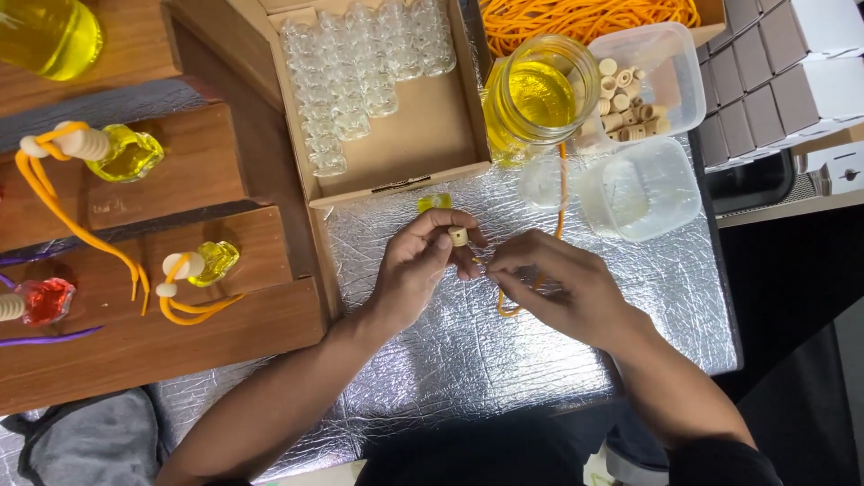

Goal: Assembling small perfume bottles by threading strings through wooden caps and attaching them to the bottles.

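Note:
My left hand (418, 265) pinches a small wooden bead cap (458, 236) between thumb and fingers, over a silver foil mat (450, 360). My right hand (558, 283) grips an orange cord (511, 309) whose loop shows under the fingers; its other end runs up towards the jar. The two hands meet fingertip to fingertip at the bead. A small yellow-filled glass bottle (434, 202) lies just beyond my left hand.
A cardboard box (423, 135) of small clear glass bottles (360, 63) sits ahead. A glass jar of yellow liquid (537, 94), a tub of wooden caps (643, 81), an empty plastic tub (641, 189) and orange cords (585, 16) lie right. Finished bottles (126, 153) rest on wooden steps (180, 333) left.

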